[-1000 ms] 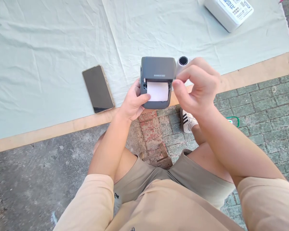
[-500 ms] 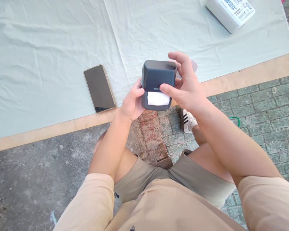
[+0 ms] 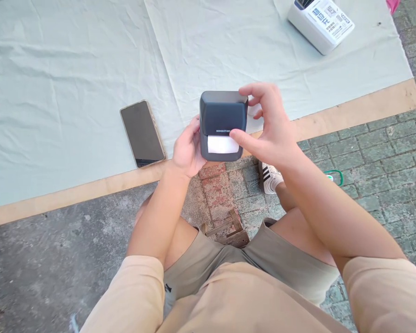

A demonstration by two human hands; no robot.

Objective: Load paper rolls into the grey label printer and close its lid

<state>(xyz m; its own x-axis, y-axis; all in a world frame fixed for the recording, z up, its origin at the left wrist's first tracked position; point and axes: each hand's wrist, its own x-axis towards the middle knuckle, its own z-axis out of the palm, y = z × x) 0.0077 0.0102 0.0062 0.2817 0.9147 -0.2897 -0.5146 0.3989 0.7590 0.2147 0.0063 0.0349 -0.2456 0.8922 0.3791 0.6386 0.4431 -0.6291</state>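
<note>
Currently, my left hand point(image 3: 190, 150) curls around the left side of the dark printer point(image 3: 223, 126), over the near table edge point(image 3: 360, 109); my right hand point(image 3: 271, 122) stands half open, thumb on the cover point(image 3: 223, 113), grip unconfirmed. I judge the white paper point(image 3: 222, 144) loaded, the cover down, latching left to verify. The cover reads "NIIMBOT"; the label point(image 3: 332, 21) on the white box point(image 3: 305, 30) is illegible.

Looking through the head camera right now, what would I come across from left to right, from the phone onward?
Phone → left hand → small dark printer → right hand → white box → pink thing at the top edge.
</note>
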